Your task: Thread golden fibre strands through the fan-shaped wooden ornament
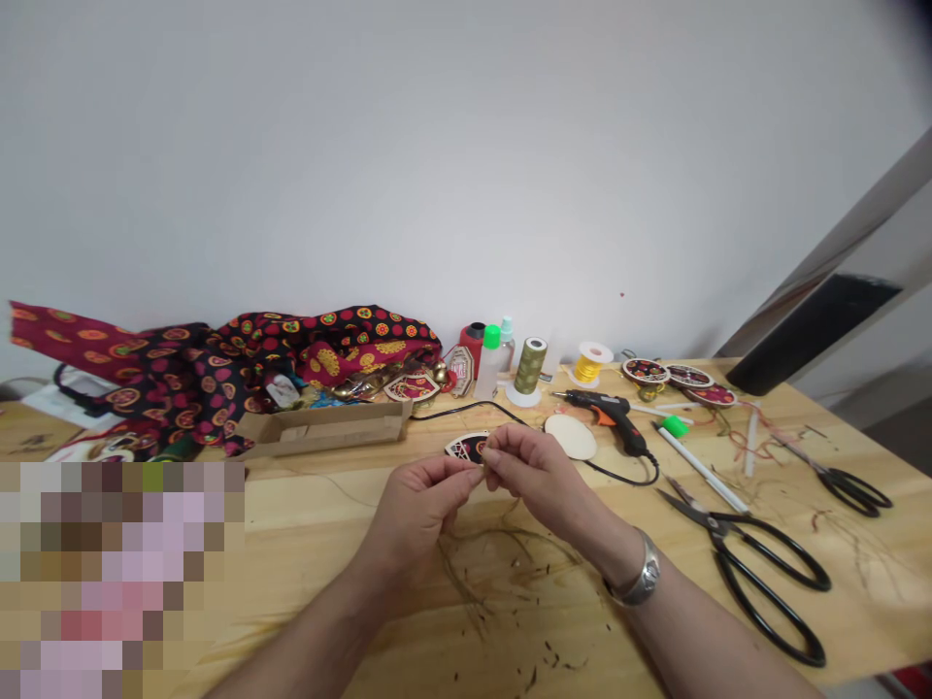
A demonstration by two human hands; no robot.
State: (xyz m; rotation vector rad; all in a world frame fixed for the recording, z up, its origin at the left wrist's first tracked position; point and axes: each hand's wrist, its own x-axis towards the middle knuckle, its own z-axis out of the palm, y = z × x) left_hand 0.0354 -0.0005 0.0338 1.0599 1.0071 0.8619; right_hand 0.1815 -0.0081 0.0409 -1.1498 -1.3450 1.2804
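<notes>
Strand [482,472] of thin pale fibre is sitting pinched between both hands just above the middle of the bench [327,553], though it is too fine to make out clearly. The left hand [418,503] is clenching its thumb and forefinger on one end, and the right hand [540,476], wearing a silver bracelet [642,579] at the wrist, is grasping the other end, the fingers [493,454] of the two hands nearly touching. Loose fibres [502,558] are lying scattered on the wood directly beneath the hands. Just behind the fingertips a small patterned disc [466,445] is lying partly hidden, and a plain wooden oval [571,436] is resting to its right beside a black glue gun [613,414]. Large black scissors [761,578] are lying open at the right, near a white pen [703,468]. Along the wall an olive thread spool [530,366], a yellow spool [589,366], a cardboard box [327,428] and red patterned fabric [218,364] are sitting.
</notes>
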